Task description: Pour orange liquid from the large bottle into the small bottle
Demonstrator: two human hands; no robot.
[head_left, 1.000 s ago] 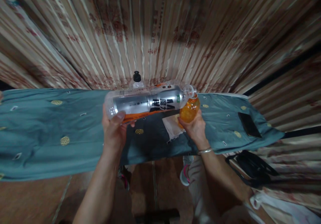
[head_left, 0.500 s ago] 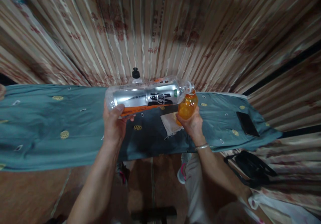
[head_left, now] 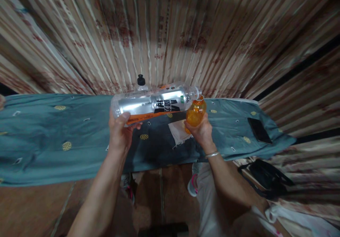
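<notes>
My left hand (head_left: 120,129) grips the base end of a large clear plastic bottle (head_left: 140,104) with a silver and orange label. The bottle lies nearly level, its uncapped neck pointing right. My right hand (head_left: 202,131) is wrapped round a small orange bottle (head_left: 196,114), held upright a little tilted. The clear bottle's mouth meets the orange bottle's opening at the top; whether liquid passes between them is too small to tell. Behind the clear bottle stands another clear bottle with a black push-pull cap (head_left: 141,80), its lower part hidden.
A green patterned cloth (head_left: 87,141) covers the long narrow table. Below the orange bottle lies a pale folded cloth (head_left: 177,132). A black phone (head_left: 259,130) rests at the right end. Striped curtains (head_left: 159,28) hang behind; a black bag (head_left: 265,177) is at lower right.
Both hands hold the same bottles in nearly the same pose, mouth to mouth. The whole view has shifted slightly, and the clear bottle's neck sits a touch lower and further left.
</notes>
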